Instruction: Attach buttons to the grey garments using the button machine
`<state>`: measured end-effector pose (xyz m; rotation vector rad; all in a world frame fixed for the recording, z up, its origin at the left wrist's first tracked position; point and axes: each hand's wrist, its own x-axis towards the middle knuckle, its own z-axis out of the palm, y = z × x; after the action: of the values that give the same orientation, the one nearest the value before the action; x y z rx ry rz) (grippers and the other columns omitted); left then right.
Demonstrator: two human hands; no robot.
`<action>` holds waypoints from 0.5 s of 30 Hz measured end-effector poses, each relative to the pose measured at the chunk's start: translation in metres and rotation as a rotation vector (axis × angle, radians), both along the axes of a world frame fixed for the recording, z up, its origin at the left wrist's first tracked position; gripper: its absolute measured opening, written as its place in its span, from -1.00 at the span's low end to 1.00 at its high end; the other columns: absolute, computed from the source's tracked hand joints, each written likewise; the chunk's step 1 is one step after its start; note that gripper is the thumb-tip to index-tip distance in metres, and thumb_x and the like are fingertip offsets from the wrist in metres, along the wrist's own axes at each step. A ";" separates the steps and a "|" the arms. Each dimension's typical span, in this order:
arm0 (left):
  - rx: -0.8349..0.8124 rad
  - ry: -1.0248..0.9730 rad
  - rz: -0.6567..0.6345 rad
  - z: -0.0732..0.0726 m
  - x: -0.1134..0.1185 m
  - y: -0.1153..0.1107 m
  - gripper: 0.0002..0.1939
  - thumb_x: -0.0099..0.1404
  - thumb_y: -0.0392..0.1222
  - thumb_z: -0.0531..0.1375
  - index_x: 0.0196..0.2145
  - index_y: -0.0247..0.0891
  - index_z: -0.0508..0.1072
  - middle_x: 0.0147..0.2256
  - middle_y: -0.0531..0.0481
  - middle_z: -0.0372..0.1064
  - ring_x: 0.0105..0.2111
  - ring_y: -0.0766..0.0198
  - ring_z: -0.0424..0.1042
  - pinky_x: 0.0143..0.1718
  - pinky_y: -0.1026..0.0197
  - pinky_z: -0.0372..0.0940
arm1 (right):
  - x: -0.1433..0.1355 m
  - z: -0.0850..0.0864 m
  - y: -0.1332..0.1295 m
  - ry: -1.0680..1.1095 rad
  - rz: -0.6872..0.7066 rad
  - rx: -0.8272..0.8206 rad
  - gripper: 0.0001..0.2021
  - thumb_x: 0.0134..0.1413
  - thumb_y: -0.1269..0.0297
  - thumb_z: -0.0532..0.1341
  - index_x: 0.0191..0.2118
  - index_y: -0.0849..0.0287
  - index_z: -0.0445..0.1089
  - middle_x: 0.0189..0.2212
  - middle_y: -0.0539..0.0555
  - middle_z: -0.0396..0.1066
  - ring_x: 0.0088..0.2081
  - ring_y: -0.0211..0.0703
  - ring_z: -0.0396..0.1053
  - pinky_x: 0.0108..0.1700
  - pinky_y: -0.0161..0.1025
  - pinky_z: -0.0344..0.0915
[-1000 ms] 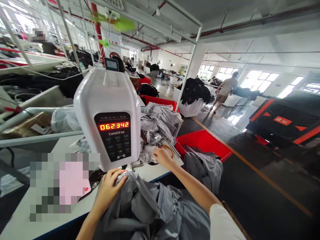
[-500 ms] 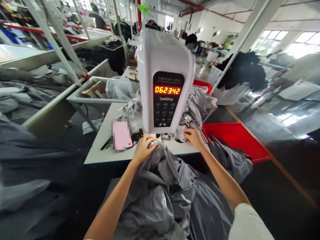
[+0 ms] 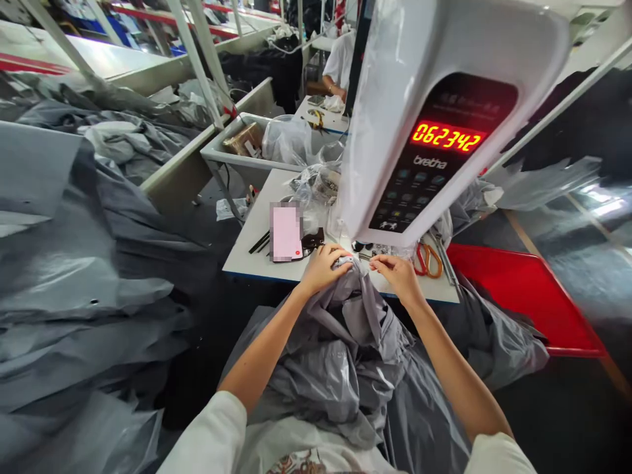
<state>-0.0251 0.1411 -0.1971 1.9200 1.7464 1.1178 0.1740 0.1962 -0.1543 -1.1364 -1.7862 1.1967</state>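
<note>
Grey fabric lies bunched across my lap, and its upper end reaches the front of the white table. My left hand is closed on that upper edge, thumb on the near side. Just right of it, my right hand has thumb and forefinger pinched together close to the fabric edge. Whatever is between those fingertips is too small to make out. Above both hands rises a white machine with a lit red-yellow number display; its lower working part is mostly hidden. Small shiny parts lie behind my right hand.
Orange-handled scissors lie right of my right hand. A pink phone-shaped item is on the table's left. A red bin stands at right, a grey tub behind left. Another person's arm shows at the far table.
My right hand has moved from the small parts beside the machine leftward to the fabric edge. My left hand keeps its hold. The view has tilted, so the machine appears larger and farther right.
</note>
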 end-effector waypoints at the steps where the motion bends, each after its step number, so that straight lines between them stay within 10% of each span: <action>1: 0.000 -0.002 -0.004 0.000 0.000 0.000 -0.75 0.27 -0.06 0.19 -0.10 -0.12 0.45 -0.06 0.02 0.32 -0.03 0.18 0.27 0.07 0.13 0.18 | -0.008 -0.002 0.000 -0.012 0.031 0.035 -0.76 -0.04 0.10 0.26 -0.37 0.18 0.50 -0.41 0.07 0.50 -0.33 -0.15 0.43 -0.21 -0.19 0.35; 15: 0.003 -0.012 -0.015 0.001 -0.003 -0.002 -0.73 0.29 -0.03 0.16 -0.07 -0.08 0.44 -0.05 0.03 0.31 -0.04 0.19 0.26 0.06 0.13 0.18 | -0.039 -0.011 0.004 -0.106 0.122 0.205 -0.70 0.08 0.03 0.18 -0.40 0.19 0.43 -0.40 0.06 0.41 -0.33 -0.16 0.35 -0.26 -0.24 0.27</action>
<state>-0.0277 0.1392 -0.1960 1.9208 1.7220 1.1257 0.1345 0.2003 -0.1655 -1.0005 -2.0317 1.0100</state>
